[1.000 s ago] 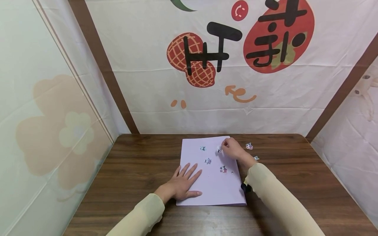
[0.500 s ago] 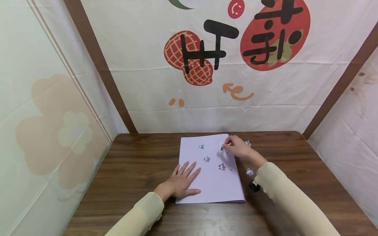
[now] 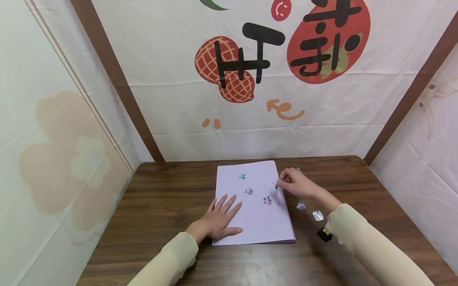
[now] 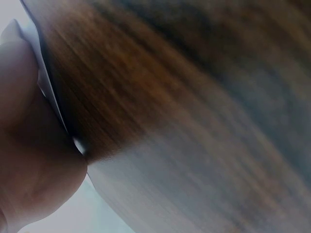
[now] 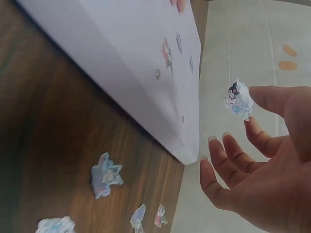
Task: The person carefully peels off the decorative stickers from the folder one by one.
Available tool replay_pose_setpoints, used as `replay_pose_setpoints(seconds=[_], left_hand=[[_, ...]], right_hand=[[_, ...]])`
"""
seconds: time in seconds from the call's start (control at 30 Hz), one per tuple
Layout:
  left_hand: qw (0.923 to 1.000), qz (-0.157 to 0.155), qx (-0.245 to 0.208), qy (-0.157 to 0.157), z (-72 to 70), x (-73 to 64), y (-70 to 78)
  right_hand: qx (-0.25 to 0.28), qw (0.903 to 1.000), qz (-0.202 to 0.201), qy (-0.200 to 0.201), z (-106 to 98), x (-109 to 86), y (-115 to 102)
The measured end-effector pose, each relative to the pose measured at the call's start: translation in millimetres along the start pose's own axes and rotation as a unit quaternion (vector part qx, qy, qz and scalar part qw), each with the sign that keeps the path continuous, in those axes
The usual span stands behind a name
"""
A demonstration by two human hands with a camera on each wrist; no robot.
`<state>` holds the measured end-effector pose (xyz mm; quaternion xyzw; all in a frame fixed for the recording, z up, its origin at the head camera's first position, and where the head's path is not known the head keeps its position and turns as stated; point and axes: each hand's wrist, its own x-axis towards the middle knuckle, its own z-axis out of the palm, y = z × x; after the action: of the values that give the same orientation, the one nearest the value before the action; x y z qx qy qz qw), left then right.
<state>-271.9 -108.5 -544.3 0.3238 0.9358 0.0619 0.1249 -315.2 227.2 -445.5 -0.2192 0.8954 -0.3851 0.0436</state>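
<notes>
My left hand [image 3: 216,223] rests with spread fingers on the lower left of a pale lilac folded sheet [image 3: 257,226]. Between thumb and index fingertip, my right hand [image 3: 298,184] pinches a small shiny sticker [image 5: 239,99] with a black-and-white cartoon character. It is above the sheet's upper right edge in the head view; the other right fingers are loosely bent. On the sheet lie several cartoon stickers, among them a teal one [image 3: 242,176], a purplish one [image 3: 249,191] and a pink one [image 3: 267,200]. The left wrist view shows mostly table beside the hand.
More stickers lie on the brown wooden table [image 3: 171,190] right of the sheet: a purple one [image 3: 301,205], a silvery one [image 3: 317,215] and others farther back. A black device [image 3: 325,235] is at my right wrist. A printed white cloth [image 3: 179,103] hangs behind the table.
My right hand, with the sticker, has shifted right across the sheet's upper part to its right edge. More table stickers have come into sight beside the forearm. My left hand stays put.
</notes>
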Motion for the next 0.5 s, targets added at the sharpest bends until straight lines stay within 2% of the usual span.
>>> replay_pose_setpoints(seconds=[0.2, 0.33, 0.5], left_hand=[[0.9999, 0.001, -0.011, 0.004, -0.5, 0.0, 0.2], [0.9998, 0.005, -0.019, 0.005, -1.6, -1.1, 1.8], [0.9998, 0.004, -0.017, -0.006, -16.1, -7.2, 10.7]], right_hand=[[0.003, 0.9999, -0.003, -0.014, -4, -26.3, 3], [-0.020, 0.9995, -0.019, -0.018, -8, -42.6, 8], [-0.023, 0.9991, -0.024, -0.027, -14, -61.1, 10]])
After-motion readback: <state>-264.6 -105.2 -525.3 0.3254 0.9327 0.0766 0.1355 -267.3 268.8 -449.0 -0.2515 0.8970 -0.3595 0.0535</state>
